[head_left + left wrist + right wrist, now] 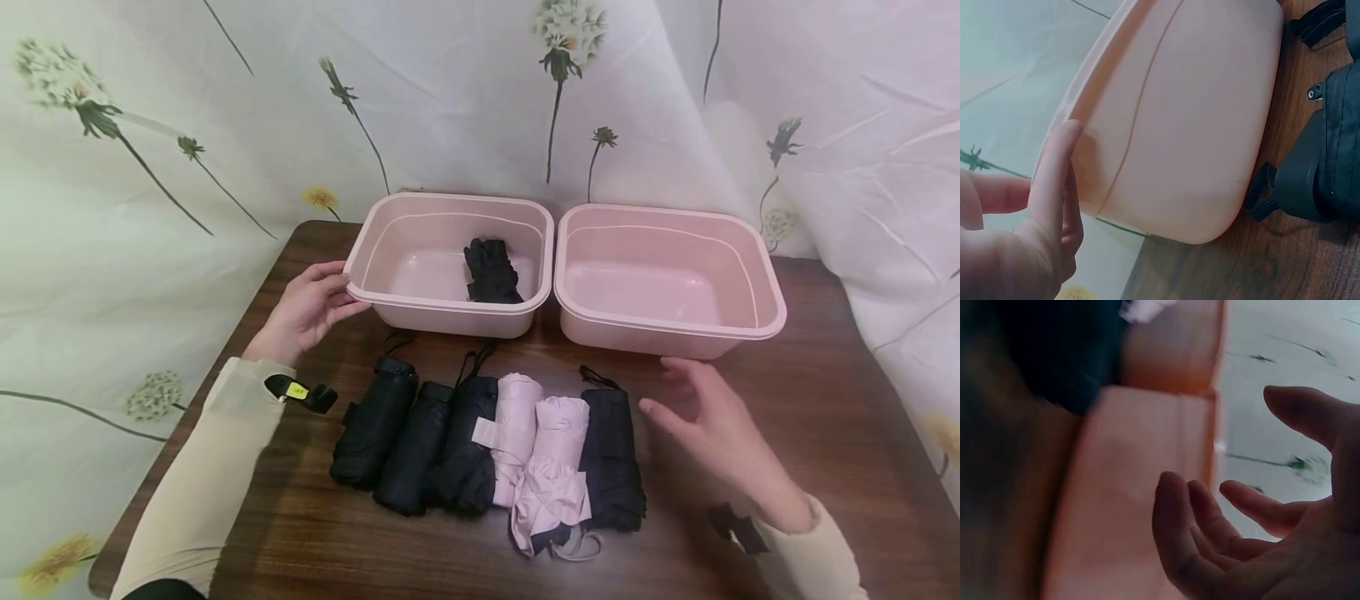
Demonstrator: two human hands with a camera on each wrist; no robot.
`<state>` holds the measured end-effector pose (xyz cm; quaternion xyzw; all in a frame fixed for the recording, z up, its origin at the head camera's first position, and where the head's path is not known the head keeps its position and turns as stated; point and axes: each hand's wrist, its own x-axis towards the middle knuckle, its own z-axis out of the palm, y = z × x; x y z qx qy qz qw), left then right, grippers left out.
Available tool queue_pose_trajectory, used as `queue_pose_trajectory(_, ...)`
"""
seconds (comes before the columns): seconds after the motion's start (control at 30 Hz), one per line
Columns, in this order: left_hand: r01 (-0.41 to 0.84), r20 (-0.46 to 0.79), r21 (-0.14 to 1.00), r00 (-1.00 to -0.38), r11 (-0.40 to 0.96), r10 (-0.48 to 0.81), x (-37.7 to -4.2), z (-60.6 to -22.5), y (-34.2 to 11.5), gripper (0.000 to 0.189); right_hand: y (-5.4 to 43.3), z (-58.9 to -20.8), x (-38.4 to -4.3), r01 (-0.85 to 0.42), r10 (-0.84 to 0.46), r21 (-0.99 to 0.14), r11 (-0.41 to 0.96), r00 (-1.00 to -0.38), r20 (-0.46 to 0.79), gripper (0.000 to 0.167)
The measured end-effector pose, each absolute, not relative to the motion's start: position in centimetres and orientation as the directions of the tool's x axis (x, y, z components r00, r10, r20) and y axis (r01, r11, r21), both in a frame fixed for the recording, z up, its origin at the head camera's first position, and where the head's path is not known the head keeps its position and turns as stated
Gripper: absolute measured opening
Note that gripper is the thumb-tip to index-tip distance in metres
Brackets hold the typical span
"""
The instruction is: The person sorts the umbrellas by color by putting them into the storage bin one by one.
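My left hand (pixel 303 308) grips the rim at the left end of the left pink bin (pixel 450 317). In the left wrist view, fingers (pixel 1054 181) lie against that bin's side near its rim. A black cloth item (pixel 491 271), possibly gloves, lies inside this bin. My right hand (pixel 712 417) is held with relaxed, spread fingers and nothing in it, just in front of the right pink bin (pixel 667 333). To its left lies a black folded umbrella (pixel 611 458), beside two pale pink folded umbrellas (pixel 513 417) and three more black ones (pixel 375 425).
The bins stand side by side at the back of a brown wooden table (pixel 300 533). Behind them hangs a white flower-print cloth (pixel 465 100). The umbrellas form a row in front of the bins, some with wrist loops (pixel 600 379) pointing toward the bins.
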<state>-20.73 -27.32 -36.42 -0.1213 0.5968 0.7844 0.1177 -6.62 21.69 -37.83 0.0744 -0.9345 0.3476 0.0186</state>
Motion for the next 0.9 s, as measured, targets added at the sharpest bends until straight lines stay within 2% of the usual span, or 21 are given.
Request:
queue_pose_trajectory(0.27,-0.334,-0.333,0.911,-0.942,-0.242,0.047,-20.6,-36.3,-27.3,0.028,19.7,-41.1,-5.7,0.004,-0.116,-0.663,0.749,-0.984,-0.137,0.081)
queue_pose_trajectory(0.43,-0.334,-0.332,0.912,-0.942,-0.239,0.05,-20.6,-36.3,-27.4,0.027,18.8,-42.1,-5.0,0.048,-0.12,-0.636,0.771,-0.968,-0.22,0.093)
queue_pose_trajectory(0.9,-0.333,-0.329,0.91,-0.943,-0.246,0.058,-20.6,-36.4,-27.5,0.027,17.2,-42.7,-4.5,0.078,-0.117,-0.594,0.8,-0.952,-0.283,0.106)
